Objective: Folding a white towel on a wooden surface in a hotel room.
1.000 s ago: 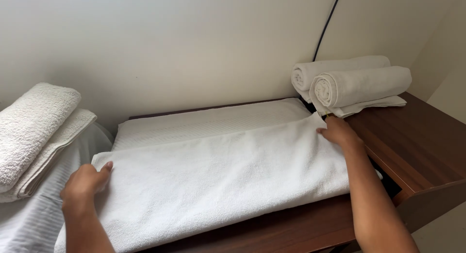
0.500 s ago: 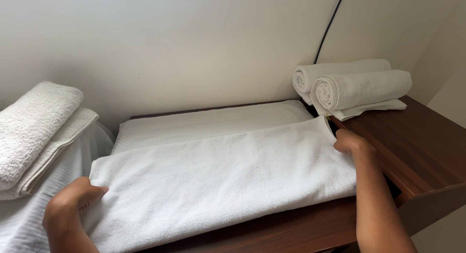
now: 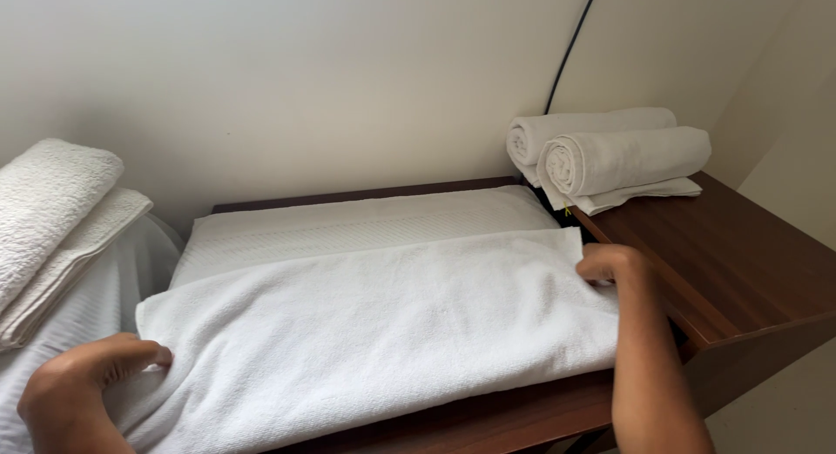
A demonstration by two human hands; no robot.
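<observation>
A white towel [image 3: 374,323] lies folded lengthwise across a dark wooden table [image 3: 731,262]. My left hand [image 3: 83,389] grips the towel's near left corner at the lower left of the view. My right hand [image 3: 614,264] is closed on the towel's right end, next to the table's raised edge. The lower layer of the towel [image 3: 366,223] shows as a flat band along the far side, by the wall.
Two rolled white towels [image 3: 610,154] rest on a folded one at the table's far right corner. A stack of folded white towels [image 3: 52,219] sits at the left on white bedding [image 3: 78,315]. A black cable [image 3: 570,49] runs up the wall.
Both hands have moved toward me along the towel's ends. The left hand went from the far left corner down to the near corner; the right slid from the far right corner to the near side.
</observation>
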